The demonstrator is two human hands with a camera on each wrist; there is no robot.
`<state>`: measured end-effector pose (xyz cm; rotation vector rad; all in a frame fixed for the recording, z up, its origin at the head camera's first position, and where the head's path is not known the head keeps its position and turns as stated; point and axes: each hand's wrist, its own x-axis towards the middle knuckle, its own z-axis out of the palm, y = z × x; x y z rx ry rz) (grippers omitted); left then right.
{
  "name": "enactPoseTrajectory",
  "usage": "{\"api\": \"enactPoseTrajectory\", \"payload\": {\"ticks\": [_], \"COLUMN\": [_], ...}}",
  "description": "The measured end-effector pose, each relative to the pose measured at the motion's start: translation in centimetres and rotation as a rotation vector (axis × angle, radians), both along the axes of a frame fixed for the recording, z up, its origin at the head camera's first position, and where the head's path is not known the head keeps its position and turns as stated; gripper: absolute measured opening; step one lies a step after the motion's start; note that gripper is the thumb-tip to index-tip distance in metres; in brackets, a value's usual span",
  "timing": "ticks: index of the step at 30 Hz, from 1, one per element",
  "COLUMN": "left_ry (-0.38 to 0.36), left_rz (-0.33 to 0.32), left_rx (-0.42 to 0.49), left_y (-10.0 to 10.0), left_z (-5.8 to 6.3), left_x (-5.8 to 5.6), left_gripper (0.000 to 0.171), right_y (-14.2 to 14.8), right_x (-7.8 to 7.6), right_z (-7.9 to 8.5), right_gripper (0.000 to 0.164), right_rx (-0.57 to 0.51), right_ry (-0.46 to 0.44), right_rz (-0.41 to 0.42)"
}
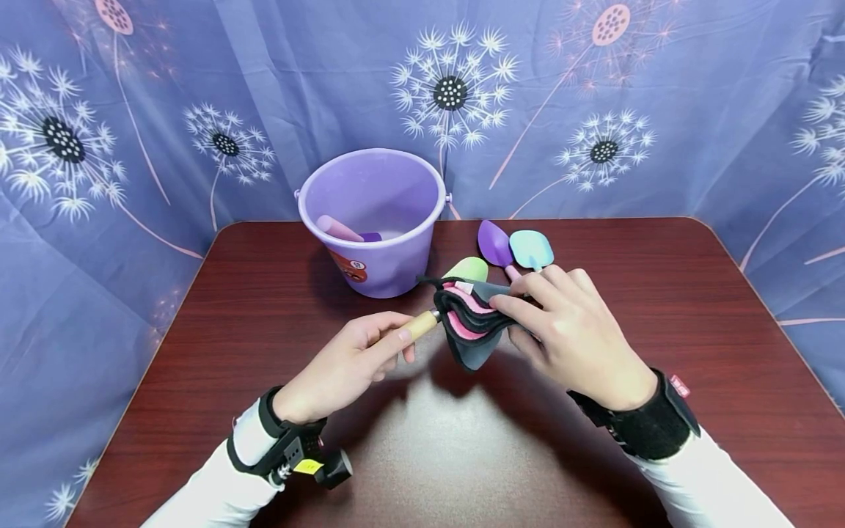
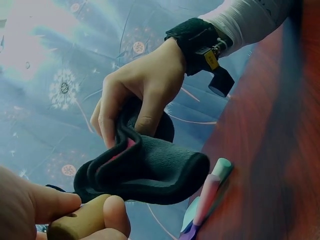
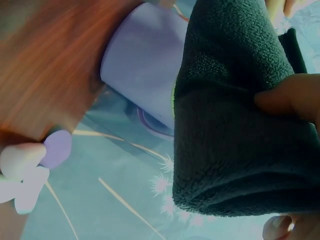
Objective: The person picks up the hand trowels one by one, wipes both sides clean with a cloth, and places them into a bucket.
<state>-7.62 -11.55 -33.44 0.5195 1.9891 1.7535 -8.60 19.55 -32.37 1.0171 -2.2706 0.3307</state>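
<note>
Two bare hands work close together above a dark reddish-brown, wood-grained table point(image 1: 198, 352), and we see a thing held in each. Our left hand point(image 1: 356, 359) has its thumb and fingers closed around a short, pale-yellow, rounded wooden handle point(image 1: 422, 325), whose narrow metal neck runs into a folded, dark-grey fleecy cloth point(image 1: 477, 356) with black edging and bright pink inner layers. What lies beyond that neck we cannot tell, since the folds hide it. Our right hand point(image 1: 574, 337) has its fingers bent over the cloth's other side, pinching the layers against the thumb, so the cloth hangs between both hands, raised off the table. Just behind it we make out a rounded, light-green plastic piece point(image 1: 470, 269), partly covered, and near the right knuckles a purple, leaf-shaped toy shovel point(image 1: 493, 243) with a pink handle beside a light-blue, broad-bladed toy shovel point(image 1: 531, 249). Farther back and to the left stands a lilac plastic bucket point(image 1: 396, 257), upright, with a pink rod-shaped handle point(image 1: 338, 228) showing inside. Behind everything we see a blue fabric curtain point(image 1: 330, 66) printed with white dandelions.
</note>
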Motion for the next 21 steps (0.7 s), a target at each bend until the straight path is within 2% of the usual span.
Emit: {"api": "enactPoseTrajectory", "payload": {"ticks": [5, 11, 17, 21], "left_ry": [-0.014, -0.007, 0.038, 0.032], "left_rz": [-0.007, -0.018, -0.022, -0.022], "left_rx": [0.028, 0.003, -0.053, -0.064], "left_y": [0.0, 0.0, -0.1, -0.1], "left_z": [0.0, 0.0, 0.1, 0.2], "left_x": [0.0, 0.0, 0.1, 0.1], "left_gripper": [0.026, 0.027, 0.026, 0.025], "right_y": [0.0, 0.3, 0.8, 1.2], "right_x": [-0.1, -0.3, -0.5, -0.6], "right_z": [0.1, 0.4, 0.5, 0.6], "right_gripper": [0.033, 0.031, 0.028, 0.026], "right_rx": [0.006, -0.005, -0.026, -0.045], "right_ry": [0.094, 0.165, 0.161, 0.136], "right_rz": [0.0, -0.039, -0.086, -0.113]}}
